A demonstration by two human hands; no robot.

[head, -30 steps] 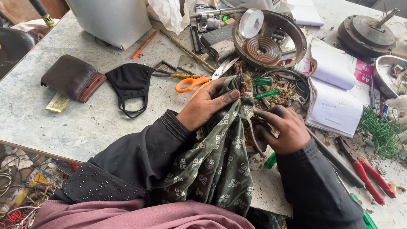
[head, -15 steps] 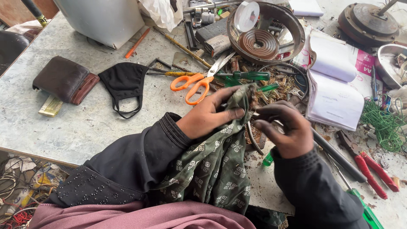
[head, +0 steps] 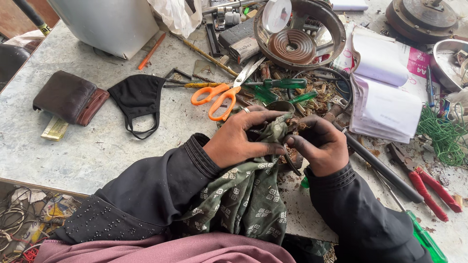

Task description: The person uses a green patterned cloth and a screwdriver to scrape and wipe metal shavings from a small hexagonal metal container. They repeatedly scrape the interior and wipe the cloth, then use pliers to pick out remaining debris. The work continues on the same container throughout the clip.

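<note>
While my left hand [head: 239, 141] and right hand [head: 319, 146] pinch a rusty coil [head: 291, 127] through the green cloth [head: 243, 190], I judge its wire ends could snag the fabric.

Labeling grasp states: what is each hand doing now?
Left hand: closed, gripping green patterned cloth.
Right hand: closed, pinching small rusty part.

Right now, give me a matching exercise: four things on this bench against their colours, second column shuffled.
Things:
1. scissors handles
2. face mask
3. wallet
4. wire bundle at the right edge

Colours:
a. brown
b. green
c. orange
d. black

Pairs: 1-c, 2-d, 3-a, 4-b
</note>
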